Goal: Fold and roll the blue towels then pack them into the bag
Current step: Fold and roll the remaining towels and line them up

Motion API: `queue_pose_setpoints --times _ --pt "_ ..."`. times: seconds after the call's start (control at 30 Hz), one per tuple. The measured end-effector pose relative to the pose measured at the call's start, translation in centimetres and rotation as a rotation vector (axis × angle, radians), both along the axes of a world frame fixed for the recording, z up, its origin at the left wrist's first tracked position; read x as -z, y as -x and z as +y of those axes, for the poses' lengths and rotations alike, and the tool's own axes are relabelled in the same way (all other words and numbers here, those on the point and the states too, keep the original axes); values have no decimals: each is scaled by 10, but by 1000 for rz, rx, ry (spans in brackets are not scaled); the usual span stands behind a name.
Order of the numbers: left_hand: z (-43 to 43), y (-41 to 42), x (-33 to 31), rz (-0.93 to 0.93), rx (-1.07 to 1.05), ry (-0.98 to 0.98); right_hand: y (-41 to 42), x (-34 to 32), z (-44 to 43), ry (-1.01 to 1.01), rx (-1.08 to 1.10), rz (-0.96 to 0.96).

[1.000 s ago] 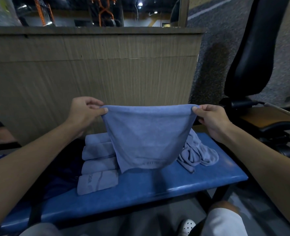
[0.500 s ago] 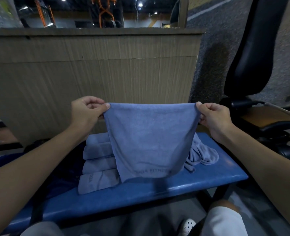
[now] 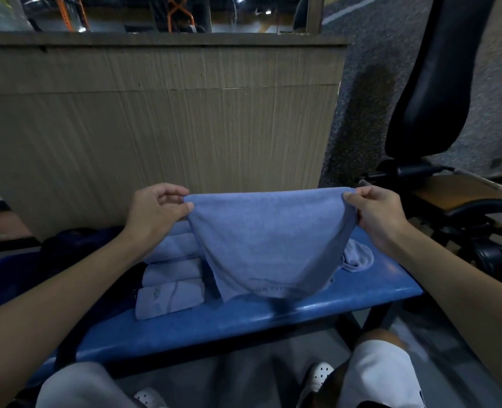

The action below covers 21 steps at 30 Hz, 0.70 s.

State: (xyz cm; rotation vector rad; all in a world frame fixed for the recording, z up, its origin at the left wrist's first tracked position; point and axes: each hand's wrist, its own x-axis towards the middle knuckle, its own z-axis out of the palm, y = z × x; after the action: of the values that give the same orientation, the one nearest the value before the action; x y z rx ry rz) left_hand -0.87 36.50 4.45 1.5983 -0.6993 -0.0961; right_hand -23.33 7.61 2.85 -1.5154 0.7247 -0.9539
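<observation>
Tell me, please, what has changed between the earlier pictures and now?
The left hand and right hand have brought the held towel slightly lower, toward the bench. Nothing was let go: each hand still pinches a top corner. The rolled towels and the crumpled towel lie unmoved.

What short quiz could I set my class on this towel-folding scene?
1. True or false: the left hand and right hand each pinch a top corner of the held towel.
2. Where do the rolled towels lie on the bench? A) left of the held towel B) right of it C) under the bench
3. What lies on the bench by the held towel's right side?
Key: 1 true; 2 A; 3 a crumpled towel.
</observation>
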Motion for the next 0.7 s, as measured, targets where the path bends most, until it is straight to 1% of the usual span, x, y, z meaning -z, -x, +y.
queue_pose_setpoints --times 0.23,0.3,0.4,0.47,0.53,0.7 --pt "3 0 16 59 26 8 7 6 3 -74 30 2" --pt "0 -2 20 78 46 -9 5 10 2 -88 43 -1" --pt "-10 -11 33 46 18 -71 -4 19 -2 -91 41 7" --pt "-18 -22 46 3 -18 -131 -13 30 -5 -67 28 55" --pt "-28 -37 63 -41 -38 -203 -25 46 -13 0 9 133" --pt "-69 -75 115 -137 -81 -305 -70 97 -47 129 10 296"
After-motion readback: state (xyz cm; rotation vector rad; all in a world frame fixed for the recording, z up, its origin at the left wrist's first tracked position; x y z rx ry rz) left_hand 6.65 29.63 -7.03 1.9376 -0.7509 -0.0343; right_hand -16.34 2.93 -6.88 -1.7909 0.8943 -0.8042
